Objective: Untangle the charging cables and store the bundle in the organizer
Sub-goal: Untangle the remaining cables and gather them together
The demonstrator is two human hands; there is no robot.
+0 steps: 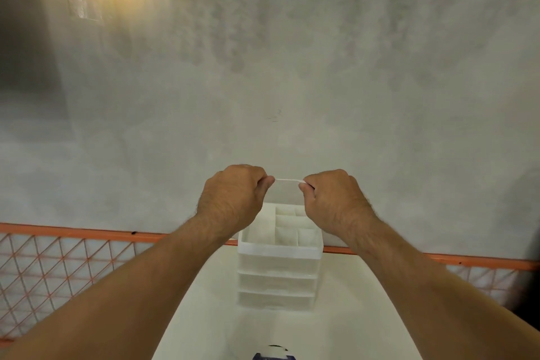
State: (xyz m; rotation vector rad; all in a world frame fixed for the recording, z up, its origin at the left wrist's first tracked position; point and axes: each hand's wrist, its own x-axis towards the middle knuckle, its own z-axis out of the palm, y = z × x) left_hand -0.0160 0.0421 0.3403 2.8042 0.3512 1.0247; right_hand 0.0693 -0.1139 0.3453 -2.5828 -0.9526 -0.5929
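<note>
Head view: left hand (233, 196) and right hand (333, 199) pinch one white cable (287, 180) above one organizer (280, 249).

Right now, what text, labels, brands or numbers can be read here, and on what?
None can be read.
The organizer, the cable pinched between the left hand and right hand, and the wall bear no print.
The blue thing at the bottom edge is cut off; nothing legible.
</note>
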